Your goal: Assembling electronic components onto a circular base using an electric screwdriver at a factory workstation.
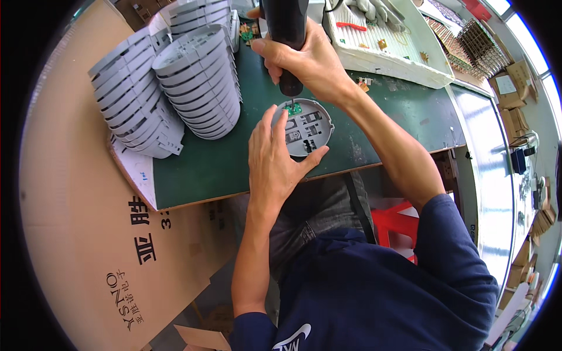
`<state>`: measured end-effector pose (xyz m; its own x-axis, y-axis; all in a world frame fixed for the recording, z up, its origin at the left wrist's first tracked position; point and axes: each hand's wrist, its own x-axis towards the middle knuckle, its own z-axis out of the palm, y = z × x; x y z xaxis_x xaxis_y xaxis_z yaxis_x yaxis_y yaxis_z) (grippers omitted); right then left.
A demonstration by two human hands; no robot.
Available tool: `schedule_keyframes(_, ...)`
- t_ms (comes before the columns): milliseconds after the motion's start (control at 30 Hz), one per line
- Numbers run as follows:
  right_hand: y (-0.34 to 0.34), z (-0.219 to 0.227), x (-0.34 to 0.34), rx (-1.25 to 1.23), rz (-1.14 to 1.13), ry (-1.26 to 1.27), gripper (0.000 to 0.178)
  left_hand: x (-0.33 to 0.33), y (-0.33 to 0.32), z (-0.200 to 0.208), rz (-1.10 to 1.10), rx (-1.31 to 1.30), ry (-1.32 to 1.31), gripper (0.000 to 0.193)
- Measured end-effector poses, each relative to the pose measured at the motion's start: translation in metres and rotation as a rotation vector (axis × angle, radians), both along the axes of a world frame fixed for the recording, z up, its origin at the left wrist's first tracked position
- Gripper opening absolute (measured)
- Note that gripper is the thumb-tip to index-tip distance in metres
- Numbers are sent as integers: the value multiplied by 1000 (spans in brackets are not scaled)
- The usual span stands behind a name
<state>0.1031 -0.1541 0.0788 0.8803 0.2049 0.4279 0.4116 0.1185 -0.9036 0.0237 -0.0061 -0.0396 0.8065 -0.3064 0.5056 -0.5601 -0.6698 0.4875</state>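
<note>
A round, shallow grey plastic housing [330, 127] lies near the front edge of the green table, its moulded compartments facing up. My left hand [272, 153] steadies it, fingertips at the left rim and thumb at the near rim. In my right hand [316, 61] is a black electric screwdriver [286, 26], held upright with its tip pointing down. The tip meets a small green circuit board [295, 109] at the far side of the housing. Whether a screw sits under the tip is too small to tell.
Tall stacks of grey housings [199, 82] stand at the left of the green table [193, 175]. A white foam tray [398, 69] with gloves and small parts is at the back right. Loose small boards [248, 32] lie behind the stacks. A red stool [396, 225] is under the table.
</note>
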Motion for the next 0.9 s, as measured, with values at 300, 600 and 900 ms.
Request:
schedule_keyframes(300,-11,11,39,-150,-133,-194,58,0,39,122,-65,-119,-242,65)
schedule_keyframes(600,-1,35,35,-203,-251,-262,48,152,69,257,95,987,354,104)
schedule_keyframes(900,-33,-29,-48,-648,-375,-366,62,154,76,252,76,982,413,122)
